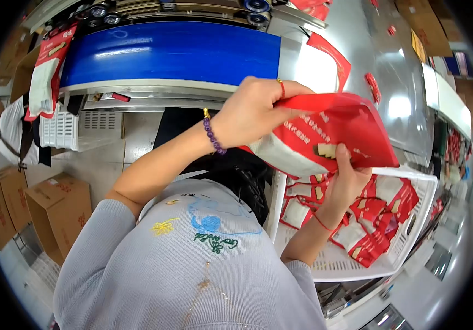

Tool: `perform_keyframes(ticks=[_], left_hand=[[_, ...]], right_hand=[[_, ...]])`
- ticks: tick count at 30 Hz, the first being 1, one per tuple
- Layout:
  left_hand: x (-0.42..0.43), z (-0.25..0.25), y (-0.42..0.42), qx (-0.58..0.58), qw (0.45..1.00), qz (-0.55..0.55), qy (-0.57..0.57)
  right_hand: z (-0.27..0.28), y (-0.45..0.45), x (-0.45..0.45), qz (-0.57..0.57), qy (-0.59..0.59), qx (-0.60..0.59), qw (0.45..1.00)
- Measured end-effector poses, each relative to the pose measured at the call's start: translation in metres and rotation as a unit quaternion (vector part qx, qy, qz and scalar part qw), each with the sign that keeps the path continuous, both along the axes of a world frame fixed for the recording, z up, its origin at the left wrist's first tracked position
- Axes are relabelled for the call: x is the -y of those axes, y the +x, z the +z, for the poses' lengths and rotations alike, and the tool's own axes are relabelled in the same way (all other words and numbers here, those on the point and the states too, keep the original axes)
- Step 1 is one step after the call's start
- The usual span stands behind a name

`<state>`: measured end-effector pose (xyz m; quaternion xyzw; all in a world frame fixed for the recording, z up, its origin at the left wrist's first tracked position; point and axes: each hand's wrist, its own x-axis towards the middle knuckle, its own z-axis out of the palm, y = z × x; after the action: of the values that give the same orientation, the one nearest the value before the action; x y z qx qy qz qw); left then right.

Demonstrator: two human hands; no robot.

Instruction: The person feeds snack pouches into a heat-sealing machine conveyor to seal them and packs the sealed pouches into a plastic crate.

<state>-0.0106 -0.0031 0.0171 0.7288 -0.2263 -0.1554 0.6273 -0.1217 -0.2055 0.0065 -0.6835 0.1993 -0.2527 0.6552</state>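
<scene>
A red and white printed food pouch (302, 137) is held up in front of me, tilted, with its red end spread toward the right. My left hand (258, 110), with a purple bead bracelet at the wrist, pinches the pouch's upper left edge. Its fingertips are partly hidden behind the pouch. My right hand (347, 179) grips the lower edge, with the thumb on the printed front and the other fingers behind. Below my right hand stands a white plastic crate (415, 220) holding several similar red and white pouches (365, 242).
A blue conveyor belt (176, 55) runs ahead at the left. Beside it is a steel table (401, 82) with another pouch (330, 58) and a small red packet (373, 87). One pouch (49, 74) hangs over the belt's left end. Cardboard boxes (60, 206) stand on the floor.
</scene>
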Motion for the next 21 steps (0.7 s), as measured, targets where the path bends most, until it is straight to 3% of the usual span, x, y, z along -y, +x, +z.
perform_keyframes(ticks=[1, 5, 6, 9, 11, 15, 21], left_hand=[[0.000, -0.008, 0.010, 0.103, 0.994, 0.043, -0.014], [0.005, -0.033, 0.055, -0.158, 0.965, 0.044, -0.202], [0.006, -0.047, 0.068, -0.209, 0.940, 0.013, -0.270], [0.019, -0.071, 0.088, -0.212, 0.949, 0.098, -0.210], [0.022, -0.070, 0.094, -0.040, 0.976, 0.209, 0.048], [0.027, -0.086, 0.118, -0.145, 0.958, 0.244, -0.026], [-0.002, -0.083, 0.140, -0.159, 0.949, 0.269, -0.044]], right_hand=[[-0.003, 0.014, 0.002, -0.016, -0.018, -0.003, 1.000], [-0.002, 0.070, 0.025, 0.018, 0.135, -0.012, 0.991], [-0.006, 0.083, 0.032, 0.047, 0.117, -0.007, 0.992], [-0.024, 0.116, 0.034, 0.034, -0.049, 0.009, 0.998], [-0.036, 0.131, 0.051, 0.053, -0.048, -0.010, 0.997], [-0.039, 0.151, 0.055, 0.038, -0.029, -0.022, 0.999], [-0.043, 0.178, 0.044, 0.062, -0.027, -0.022, 0.997]])
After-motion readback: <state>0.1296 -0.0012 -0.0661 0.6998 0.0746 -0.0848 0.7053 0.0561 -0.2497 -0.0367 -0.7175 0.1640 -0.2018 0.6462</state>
